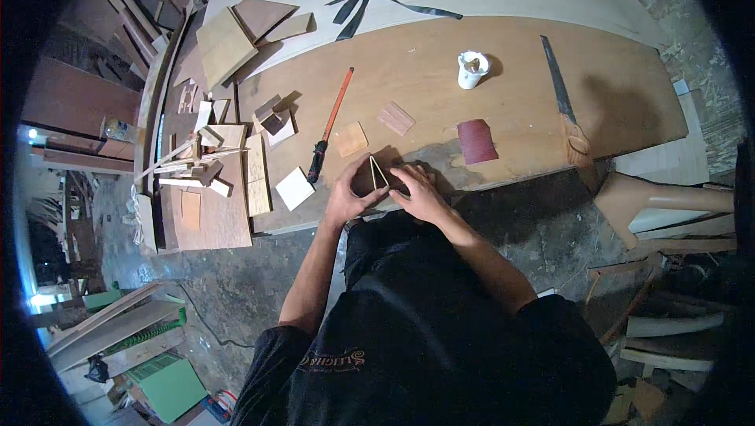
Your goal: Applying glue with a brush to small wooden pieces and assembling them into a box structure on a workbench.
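Dark shirt (448,324): lettering (334,360) on chest, person's left side. Tan-brown print, one short main row, mostly capitals, decorative serif style, first letter larger. Row slightly aslant, cloth rumpled toward its right end, last characters hard to make out. Finer marks in same colour just beside main row, too small and blurred to read. Lettering small against broad dark cloth around it.

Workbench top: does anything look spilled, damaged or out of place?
Yes, one thing: a dark grey patch by the near edge, beside the right hand and the red sheet, stands out against the tan top. Stain or wear, I cannot tell.
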`<state>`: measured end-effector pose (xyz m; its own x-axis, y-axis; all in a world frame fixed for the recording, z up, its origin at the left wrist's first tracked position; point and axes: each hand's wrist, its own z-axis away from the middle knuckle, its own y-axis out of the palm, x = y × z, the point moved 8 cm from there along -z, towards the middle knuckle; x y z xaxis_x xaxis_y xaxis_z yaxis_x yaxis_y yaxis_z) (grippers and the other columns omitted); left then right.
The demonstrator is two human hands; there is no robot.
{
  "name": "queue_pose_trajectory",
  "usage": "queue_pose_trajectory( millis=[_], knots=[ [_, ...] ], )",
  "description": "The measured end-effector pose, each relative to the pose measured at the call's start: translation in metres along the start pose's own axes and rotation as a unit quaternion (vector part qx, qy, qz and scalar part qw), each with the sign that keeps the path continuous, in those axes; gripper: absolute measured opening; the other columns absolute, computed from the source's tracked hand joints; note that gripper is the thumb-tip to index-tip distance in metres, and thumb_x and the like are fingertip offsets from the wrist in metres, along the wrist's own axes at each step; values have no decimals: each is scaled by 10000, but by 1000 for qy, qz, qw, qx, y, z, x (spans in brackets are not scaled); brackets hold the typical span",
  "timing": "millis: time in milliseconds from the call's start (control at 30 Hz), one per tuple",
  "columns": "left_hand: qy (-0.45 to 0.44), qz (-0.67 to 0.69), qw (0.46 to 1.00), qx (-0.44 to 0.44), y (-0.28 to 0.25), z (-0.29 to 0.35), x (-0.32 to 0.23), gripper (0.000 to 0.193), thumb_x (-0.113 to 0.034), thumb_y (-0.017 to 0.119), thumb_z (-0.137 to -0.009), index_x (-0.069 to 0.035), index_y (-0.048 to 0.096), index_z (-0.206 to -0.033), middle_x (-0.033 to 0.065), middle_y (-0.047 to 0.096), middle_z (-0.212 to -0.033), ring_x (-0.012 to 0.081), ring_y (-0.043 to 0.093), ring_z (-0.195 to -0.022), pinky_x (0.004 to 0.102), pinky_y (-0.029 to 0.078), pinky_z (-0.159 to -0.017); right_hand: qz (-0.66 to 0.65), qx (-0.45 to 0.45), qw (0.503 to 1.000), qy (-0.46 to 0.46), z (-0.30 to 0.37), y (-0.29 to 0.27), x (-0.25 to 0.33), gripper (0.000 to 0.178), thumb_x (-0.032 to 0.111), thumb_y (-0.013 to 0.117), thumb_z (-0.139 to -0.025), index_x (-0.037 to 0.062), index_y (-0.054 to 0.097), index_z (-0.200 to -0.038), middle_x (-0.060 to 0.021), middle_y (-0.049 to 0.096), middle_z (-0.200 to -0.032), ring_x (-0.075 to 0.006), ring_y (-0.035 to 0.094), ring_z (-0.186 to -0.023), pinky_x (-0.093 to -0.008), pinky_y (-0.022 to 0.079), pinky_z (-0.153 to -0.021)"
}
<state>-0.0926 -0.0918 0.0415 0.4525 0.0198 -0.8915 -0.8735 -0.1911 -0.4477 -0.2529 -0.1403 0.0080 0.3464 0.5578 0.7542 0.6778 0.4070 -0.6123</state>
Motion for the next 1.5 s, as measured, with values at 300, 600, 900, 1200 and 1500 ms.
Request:
queue_pose_trajectory(
  millis=[300,600,900,1200,1500],
  knots=[
    [4,-20,1000,7,0,-1,-2,752,-227,864,-713,-2,546,-1356,184,634,-1277,273,612,-1205,377,466,-1037,-39,11,999,-2,-3,1,-1,461,162,714,-840,78,589,-1275,-152,582,-1197,-367,520,-1149,-517,405,-948],
    [-4,-29,1000,8,-3,0,-2,762,-251,871,-708,-3,550,-1353,186,632,-1289,283,613,-1209,385,471,-1035,-7,20,1000,5,-3,-1,5,445,198,695,-855,91,595,-1275,-143,583,-1195,-360,525,-1154,-518,394,-948],
    [-7,-14,1000,19,-2,2,3,755,-231,856,-719,-24,536,-1370,182,627,-1294,283,610,-1208,379,463,-1043,9,31,999,19,-3,2,3,449,217,697,-853,88,598,-1271,-144,590,-1194,-362,524,-1158,-519,395,-936],
    [4,-6,1000,21,-1,0,0,786,-249,877,-721,2,519,-1375,154,625,-1290,235,600,-1204,367,445,-1056,40,21,999,0,-3,0,8,523,226,710,-834,68,550,-1306,-157,573,-1196,-373,512,-1151,-515,397,-933],
    [-83,113,990,-29,-9,-1,17,751,-183,863,-747,-42,487,-1382,140,619,-1251,225,590,-1185,373,452,-1041,14,2,1000,7,9,-25,6,562,217,732,-821,89,523,-1327,-142,559,-1172,-363,506,-1115,-495,397,-929]
  ],
)
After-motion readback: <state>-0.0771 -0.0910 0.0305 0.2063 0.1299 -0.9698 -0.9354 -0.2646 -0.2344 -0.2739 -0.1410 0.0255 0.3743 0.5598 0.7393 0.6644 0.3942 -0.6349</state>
